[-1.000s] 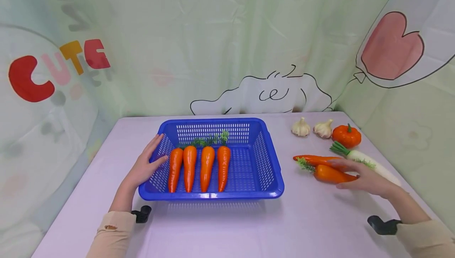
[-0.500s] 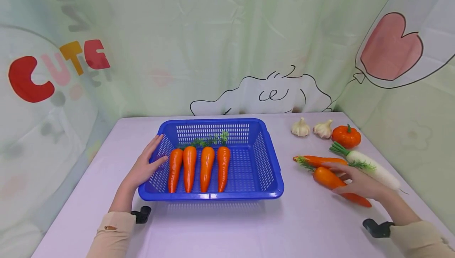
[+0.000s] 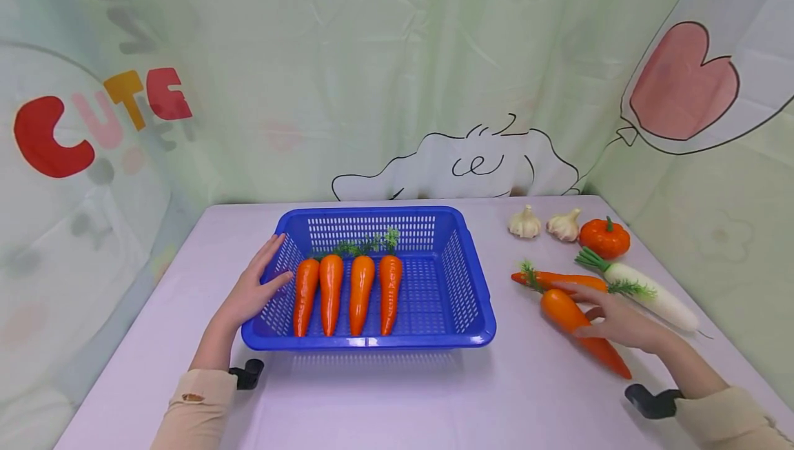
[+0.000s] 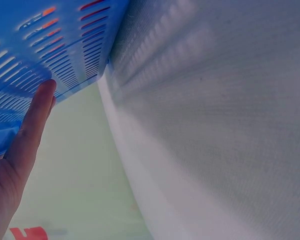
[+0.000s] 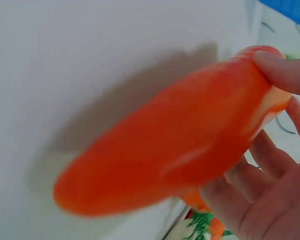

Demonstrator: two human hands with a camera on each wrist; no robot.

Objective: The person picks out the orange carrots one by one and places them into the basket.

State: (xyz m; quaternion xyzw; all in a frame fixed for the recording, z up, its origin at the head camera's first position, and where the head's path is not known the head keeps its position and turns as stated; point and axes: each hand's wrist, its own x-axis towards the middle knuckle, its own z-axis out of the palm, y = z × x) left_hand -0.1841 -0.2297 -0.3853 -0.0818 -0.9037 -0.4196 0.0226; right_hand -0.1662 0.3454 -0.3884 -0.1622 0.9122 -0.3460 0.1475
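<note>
My right hand grips an orange carrot with a green leafy top. In the right wrist view the thumb presses one side of this carrot and the fingers lie along the other, its pointed end toward the camera. Just behind it on the table is another carrot, partly covered by the hand. My left hand rests at the left side of a blue plastic basket, its fingers straight against the wall. Inside the basket several carrots lie side by side, tips toward me.
A white radish lies right of the right hand. Behind it stand an orange-red pumpkin and two garlic bulbs, one beside the pumpkin and another garlic bulb further left. A printed curtain closes off the table's far side.
My right hand has shifted slightly left and toward me, turning the carrot so its tip points nearer to me and separating it from the other carrot. The left hand and basket stay put.
</note>
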